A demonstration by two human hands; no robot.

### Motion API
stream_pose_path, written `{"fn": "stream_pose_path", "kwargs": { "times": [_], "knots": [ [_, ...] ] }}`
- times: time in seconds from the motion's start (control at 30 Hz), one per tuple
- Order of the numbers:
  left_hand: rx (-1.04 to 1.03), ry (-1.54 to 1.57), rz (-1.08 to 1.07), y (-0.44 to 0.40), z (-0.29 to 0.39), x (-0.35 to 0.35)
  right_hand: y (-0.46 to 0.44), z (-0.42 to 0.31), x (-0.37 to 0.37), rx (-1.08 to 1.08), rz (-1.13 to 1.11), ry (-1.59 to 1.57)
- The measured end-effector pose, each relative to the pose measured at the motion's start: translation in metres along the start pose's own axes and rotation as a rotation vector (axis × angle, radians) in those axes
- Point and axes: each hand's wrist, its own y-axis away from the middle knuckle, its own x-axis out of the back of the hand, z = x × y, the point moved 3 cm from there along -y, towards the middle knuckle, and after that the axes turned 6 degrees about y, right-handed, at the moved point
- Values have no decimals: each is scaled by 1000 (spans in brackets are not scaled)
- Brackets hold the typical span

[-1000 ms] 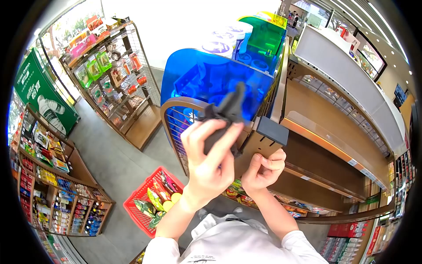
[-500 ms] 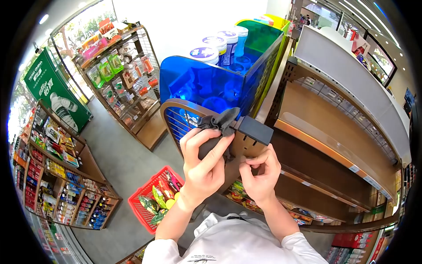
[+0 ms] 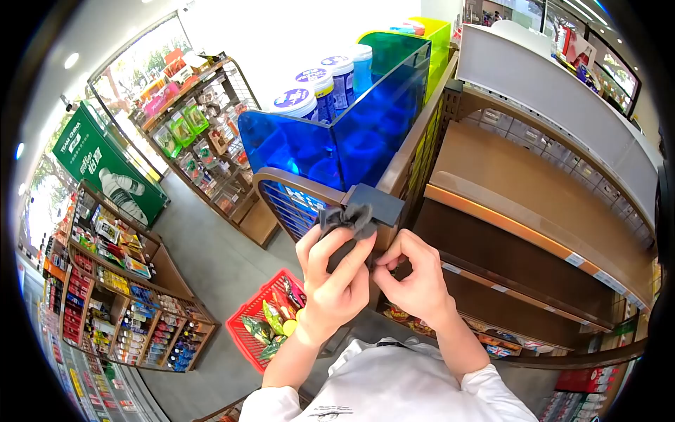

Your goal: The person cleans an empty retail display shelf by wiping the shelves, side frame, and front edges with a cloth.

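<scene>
My left hand is closed around a dark grey cloth, bunched up so that part of it sticks out above the fingers. It is right beside the brown shelf post, which has a flat black cap on top. On the other side of the post, my right hand makes a pinch with thumb and forefinger near its face; whatever lies between the fingertips is too small to make out. Behind the post stands a translucent blue bin with white-lidded tubs in it.
Brown shelves extend to the right. A red basket of colourful packets sits on the floor at the lower left. Further left are a low stocked shelf, a hanging-goods rack and a green banner.
The view has shifted, so the bin and post appear further left and the basket further right. Both hands stay at the post, the right one now closer to the left and the cloth.
</scene>
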Motion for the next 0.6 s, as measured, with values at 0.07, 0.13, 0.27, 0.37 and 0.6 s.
{"fn": "stream_pose_path", "kwargs": {
  "times": [0.07,0.13,0.27,0.37,0.6],
  "knots": [
    [15,16,-2,16,-6,-4,2,1,0,0,-48,-33],
    [36,28,-1,18,-8,-5,1,4,-1,9,-42,-36],
    [-17,-9,59,-6,2,1,1,3,-1,-10,-55,-31],
    [-24,5,60,-13,5,0,1,3,0,-21,-61,-34],
    [-27,-15,14,-6,12,2,10,15,-3,-8,118,-196]
  ]
}}
